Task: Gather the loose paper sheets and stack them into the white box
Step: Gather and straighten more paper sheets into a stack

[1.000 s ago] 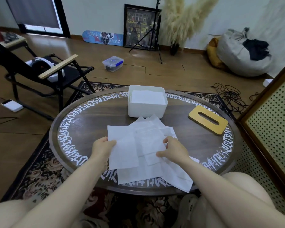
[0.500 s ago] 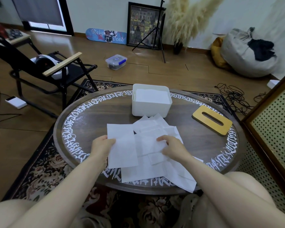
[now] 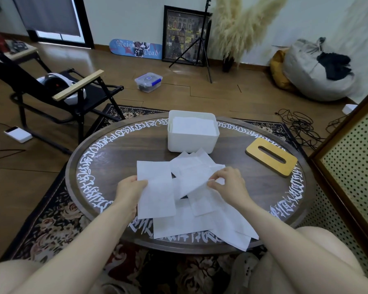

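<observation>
Where the picture is cut off at its left edge, a black folding chair [image 3: 57, 96] with a pale wooden armrest is only partly seen, and a white rounded object on its seat is hard to identify. A flat rectangular paper sheet [image 3: 155, 194] is pinched at its left edge by the left hand [image 3: 130, 190], whose fingertips are hidden beneath the paper. The loose paper sheets [image 3: 197, 213] are spread in an overlapping heap on the near half of the round dark wooden table [image 3: 115, 162], whose rim is ringed with white script, and one corner overhangs the near edge. A thin, slightly creased sheet [image 3: 192, 177] is gripped between the curled fingers and thumb of the right hand [image 3: 228, 186]. Just behind the heap, the white box [image 3: 192, 139], rounded at its corners, is seen already holding white sheets. A flat wooden lid [image 3: 271, 159] with an oval slot is laid to the right.
</observation>
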`<action>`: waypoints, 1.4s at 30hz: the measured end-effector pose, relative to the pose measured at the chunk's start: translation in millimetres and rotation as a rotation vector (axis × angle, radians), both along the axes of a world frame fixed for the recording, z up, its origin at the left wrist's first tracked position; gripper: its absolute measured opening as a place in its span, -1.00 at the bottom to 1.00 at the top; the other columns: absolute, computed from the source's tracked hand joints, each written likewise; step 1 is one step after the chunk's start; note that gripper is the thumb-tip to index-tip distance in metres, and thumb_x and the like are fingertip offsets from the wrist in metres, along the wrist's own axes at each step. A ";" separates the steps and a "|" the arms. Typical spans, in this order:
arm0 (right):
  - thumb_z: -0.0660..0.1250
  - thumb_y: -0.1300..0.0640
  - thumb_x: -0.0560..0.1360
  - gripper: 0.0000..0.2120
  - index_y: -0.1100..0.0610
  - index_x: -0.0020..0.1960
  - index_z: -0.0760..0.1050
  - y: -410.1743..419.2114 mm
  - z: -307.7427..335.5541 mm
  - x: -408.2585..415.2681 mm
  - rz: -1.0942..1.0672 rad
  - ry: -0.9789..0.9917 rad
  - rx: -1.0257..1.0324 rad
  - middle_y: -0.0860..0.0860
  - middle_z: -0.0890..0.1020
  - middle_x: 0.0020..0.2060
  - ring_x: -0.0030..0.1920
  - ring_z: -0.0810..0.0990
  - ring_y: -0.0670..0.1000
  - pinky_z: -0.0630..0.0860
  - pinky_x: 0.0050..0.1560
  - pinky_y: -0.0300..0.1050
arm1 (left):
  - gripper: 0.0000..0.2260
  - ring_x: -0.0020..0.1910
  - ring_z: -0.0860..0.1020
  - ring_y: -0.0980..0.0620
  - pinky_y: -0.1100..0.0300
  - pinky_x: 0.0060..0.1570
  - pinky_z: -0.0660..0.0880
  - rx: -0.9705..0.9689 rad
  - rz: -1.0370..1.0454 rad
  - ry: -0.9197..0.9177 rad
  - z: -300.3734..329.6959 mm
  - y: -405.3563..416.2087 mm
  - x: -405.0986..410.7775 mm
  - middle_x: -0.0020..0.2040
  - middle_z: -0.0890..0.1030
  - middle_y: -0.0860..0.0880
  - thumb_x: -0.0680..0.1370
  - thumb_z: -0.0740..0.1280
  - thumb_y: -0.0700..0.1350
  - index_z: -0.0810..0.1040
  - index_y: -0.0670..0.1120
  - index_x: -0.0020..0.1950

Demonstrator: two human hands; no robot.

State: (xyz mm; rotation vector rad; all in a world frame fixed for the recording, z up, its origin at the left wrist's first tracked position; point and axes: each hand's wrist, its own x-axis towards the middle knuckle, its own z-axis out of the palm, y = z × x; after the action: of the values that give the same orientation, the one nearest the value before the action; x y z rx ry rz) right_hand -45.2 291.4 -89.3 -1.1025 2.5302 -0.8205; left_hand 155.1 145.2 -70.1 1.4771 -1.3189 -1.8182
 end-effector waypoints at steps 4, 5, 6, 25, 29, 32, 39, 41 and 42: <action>0.32 0.00 0.53 -0.88 -0.06 -0.18 0.55 2.2 5.3 -4.3 0.001 -0.135 -0.132 -0.28 0.56 -0.09 0.21 0.33 -0.04 0.29 0.20 -0.01 | -0.87 -0.22 0.56 -0.09 0.15 -0.33 0.46 -0.017 0.001 0.002 1.5 -1.0 -5.9 -0.15 0.59 -0.13 0.58 0.23 -0.30 0.53 -0.14 -0.10; 0.30 -0.02 0.53 -0.87 -0.10 -0.19 0.54 3.4 6.1 -5.8 -0.004 -0.171 -0.161 -0.26 0.59 -0.11 0.22 0.35 0.02 0.34 0.18 -0.01 | -0.88 -0.20 0.56 -0.09 0.15 -0.33 0.46 -0.024 -0.001 0.005 1.7 -1.4 -7.3 -0.13 0.60 -0.12 0.59 0.24 -0.29 0.53 -0.13 -0.08; 0.29 -0.02 0.52 -0.86 -0.12 -0.20 0.54 4.5 8.2 -6.9 -0.003 -0.189 -0.190 -0.21 0.62 -0.13 0.21 0.39 0.09 0.38 0.11 -0.06 | -0.89 -0.18 0.57 -0.09 0.15 -0.33 0.46 -0.035 -0.005 0.008 2.2 -1.7 -8.4 -0.11 0.60 -0.12 0.59 0.24 -0.28 0.53 -0.12 -0.07; 0.30 0.28 0.55 -0.82 0.11 -0.16 0.63 17.3 76.1 7.6 0.280 -0.411 -0.298 -0.07 0.52 -0.40 -0.38 0.37 -0.11 0.24 -0.36 -0.24 | -0.80 -0.23 0.45 -0.03 0.10 -0.21 0.35 -0.294 -0.136 0.018 -16.5 3.2 -38.4 -0.21 0.56 -0.16 0.59 0.23 -0.16 0.55 -0.28 -0.04; 0.37 0.16 0.51 -0.87 0.03 -0.18 0.63 10.2 64.8 9.3 0.254 -0.342 -0.222 0.05 0.49 -0.37 -0.33 0.38 -0.05 0.27 -0.25 -0.14 | -0.85 -0.25 0.55 -0.02 0.14 -0.21 0.44 -0.011 -0.447 0.118 -10.6 29.4 -39.7 -0.19 0.62 -0.07 0.61 0.27 -0.12 0.62 -0.12 -0.03; 0.40 0.09 0.48 -0.91 -0.03 -0.20 0.63 6.3 57.9 9.2 0.198 -0.280 -0.176 0.08 0.56 -0.36 -0.30 0.45 -0.06 0.34 -0.21 -0.09 | -0.80 -0.20 0.57 -0.02 0.15 -0.20 0.44 0.045 -0.536 0.210 -1.3 39.1 -38.7 -0.13 0.64 -0.08 0.60 0.28 -0.05 0.62 -0.14 -0.02; 0.45 0.05 0.43 -0.93 -0.02 -0.23 0.60 1.5 52.3 11.5 0.102 -0.239 -0.165 -0.10 0.53 -0.41 -0.34 0.48 -0.09 0.40 -0.24 -0.08 | -0.83 -0.09 0.67 -0.09 0.07 -0.08 0.58 -0.016 -0.560 0.247 9.5 49.2 -37.4 -0.03 0.70 -0.13 0.48 0.43 -0.24 0.63 -0.14 0.07; 0.48 0.03 0.39 -0.92 -0.01 -0.21 0.60 2.4 51.8 11.3 0.057 -0.271 -0.198 -0.09 0.54 -0.41 -0.33 0.51 -0.08 0.41 -0.24 -0.09 | -0.85 -0.10 0.68 -0.09 0.04 -0.07 0.59 -0.022 -0.473 0.229 9.5 46.4 -37.9 -0.06 0.71 -0.10 0.47 0.43 -0.27 0.64 -0.13 0.02; 0.49 0.03 0.38 -0.91 -0.01 -0.20 0.60 3.3 52.1 10.8 0.028 -0.304 -0.224 -0.06 0.57 -0.39 -0.31 0.53 -0.06 0.44 -0.23 -0.07 | -0.85 -0.09 0.68 -0.10 0.02 -0.05 0.59 -0.025 -0.430 0.228 9.7 44.2 -37.8 -0.06 0.71 -0.10 0.47 0.43 -0.27 0.64 -0.13 0.03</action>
State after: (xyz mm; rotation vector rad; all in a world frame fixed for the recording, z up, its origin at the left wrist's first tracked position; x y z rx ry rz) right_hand -34.4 294.7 -37.2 -0.9859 2.2082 -1.1886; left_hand 117.3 189.4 -60.4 0.9858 -1.6213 -2.1456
